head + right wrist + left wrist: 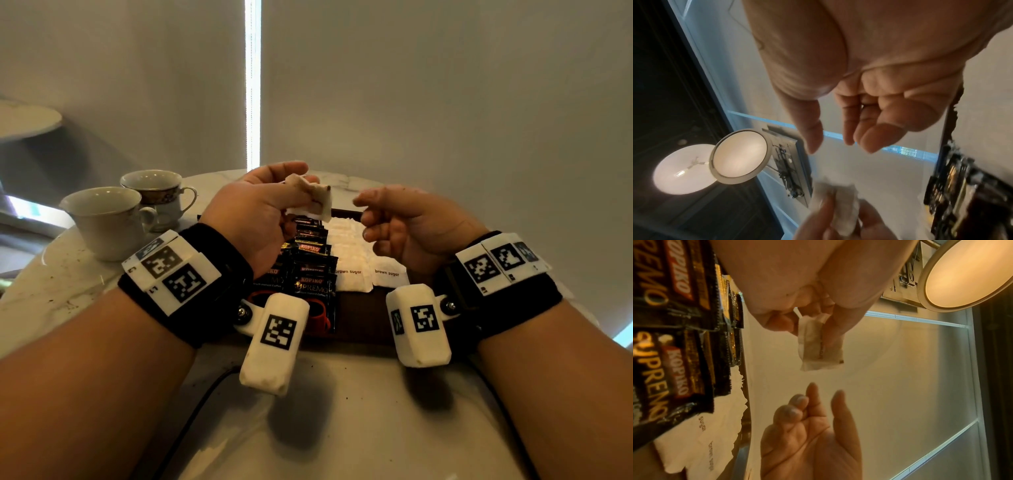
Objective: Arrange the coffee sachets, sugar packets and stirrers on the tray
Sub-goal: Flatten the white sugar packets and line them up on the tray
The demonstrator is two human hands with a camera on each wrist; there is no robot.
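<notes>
The left hand (260, 209) pinches a brown sugar packet (313, 200) above the tray's (363, 318) far end, just left of the empty, loosely curled right hand (407, 226).

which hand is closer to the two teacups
Left. The left hand is raised just right of the teacups, holding a sugar packet; the right hand is farther right.

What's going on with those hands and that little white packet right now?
Left hand pinches white packet above tray. Right hand empty, fingers loosely curled, close by. Coffee sachets, sugar packets already laid out. Nothing blocking.
</notes>
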